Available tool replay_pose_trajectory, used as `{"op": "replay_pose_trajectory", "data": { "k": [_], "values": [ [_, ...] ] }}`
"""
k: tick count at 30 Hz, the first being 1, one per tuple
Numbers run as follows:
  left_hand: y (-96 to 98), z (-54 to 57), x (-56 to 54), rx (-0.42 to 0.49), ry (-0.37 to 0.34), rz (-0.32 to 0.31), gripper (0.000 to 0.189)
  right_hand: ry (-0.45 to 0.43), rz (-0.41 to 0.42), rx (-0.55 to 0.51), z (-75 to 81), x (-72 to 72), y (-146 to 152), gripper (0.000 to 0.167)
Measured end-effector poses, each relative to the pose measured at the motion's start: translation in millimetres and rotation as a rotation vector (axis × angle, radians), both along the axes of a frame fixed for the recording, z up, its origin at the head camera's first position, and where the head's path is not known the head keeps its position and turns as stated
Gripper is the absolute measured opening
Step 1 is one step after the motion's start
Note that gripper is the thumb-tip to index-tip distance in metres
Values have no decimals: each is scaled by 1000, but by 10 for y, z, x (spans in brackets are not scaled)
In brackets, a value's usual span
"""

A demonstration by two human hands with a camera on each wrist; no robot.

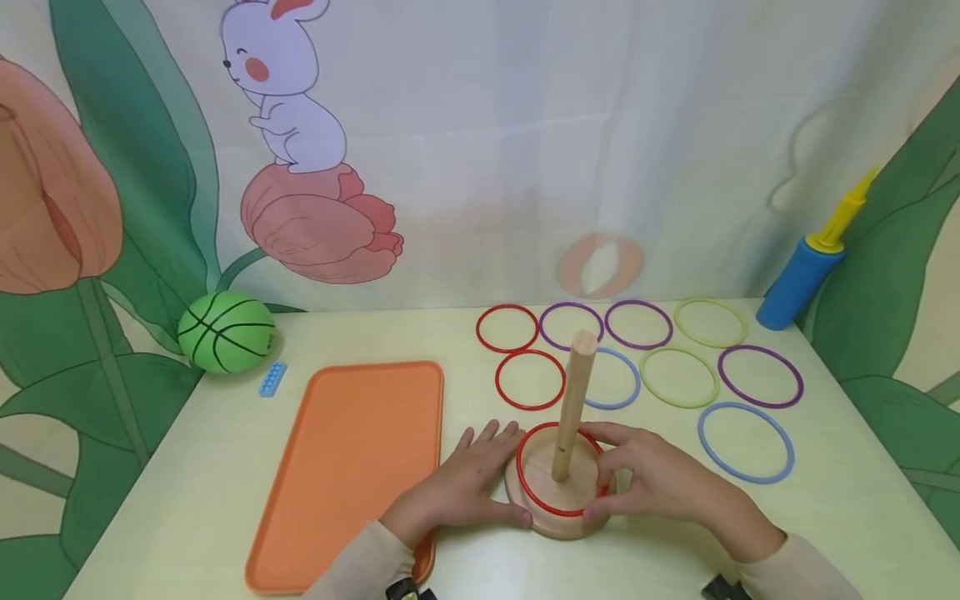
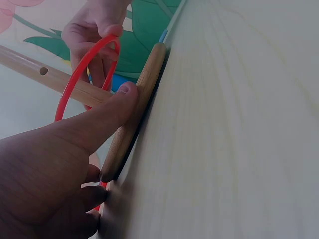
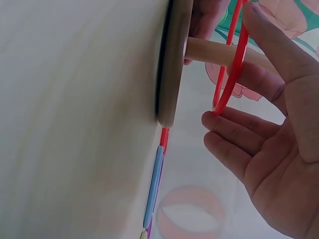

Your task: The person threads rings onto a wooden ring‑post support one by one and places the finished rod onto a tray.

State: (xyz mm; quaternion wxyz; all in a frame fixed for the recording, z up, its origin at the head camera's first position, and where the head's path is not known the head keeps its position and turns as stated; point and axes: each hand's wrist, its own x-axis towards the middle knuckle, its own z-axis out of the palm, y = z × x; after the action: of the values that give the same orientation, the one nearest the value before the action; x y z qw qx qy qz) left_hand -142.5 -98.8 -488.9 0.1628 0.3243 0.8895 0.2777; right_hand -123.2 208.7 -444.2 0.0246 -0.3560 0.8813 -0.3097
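Observation:
A wooden post (image 1: 576, 400) stands upright on a round wooden base (image 1: 558, 527) near the table's front. Around the post is a red ring (image 1: 520, 467), which my right hand (image 1: 663, 479) pinches at its right side. The right wrist view has this ring tilted and raised off the base, with the thumb on its upper edge and fingertips at its lower edge. My left hand (image 1: 468, 483) lies against the left of the base, fingers stretched out. Its thumb (image 2: 124, 97) presses on the base's edge in the left wrist view.
Several rings lie flat behind the post: two red rings (image 1: 507, 352), purple rings (image 1: 639, 347), yellow-green rings (image 1: 678, 406) and blue rings (image 1: 787, 454). Left stand an orange tray (image 1: 360, 433), a small blue block (image 1: 272, 379) and a green ball (image 1: 227, 332). A blue-yellow pump (image 1: 798, 283) stands back right.

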Motion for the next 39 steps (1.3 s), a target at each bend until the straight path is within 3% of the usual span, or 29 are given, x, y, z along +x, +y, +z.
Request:
{"op": "replay_pose_trajectory", "data": {
  "k": [11, 39],
  "values": [
    [-12, -11, -3, 15, -6, -4, 112, -61, -10, 55, 12, 18, -34, 28],
    [-1, -26, -12, 1, 16, -18, 108, -58, 6, 68, -56, 15, -62, 31]
  ]
}}
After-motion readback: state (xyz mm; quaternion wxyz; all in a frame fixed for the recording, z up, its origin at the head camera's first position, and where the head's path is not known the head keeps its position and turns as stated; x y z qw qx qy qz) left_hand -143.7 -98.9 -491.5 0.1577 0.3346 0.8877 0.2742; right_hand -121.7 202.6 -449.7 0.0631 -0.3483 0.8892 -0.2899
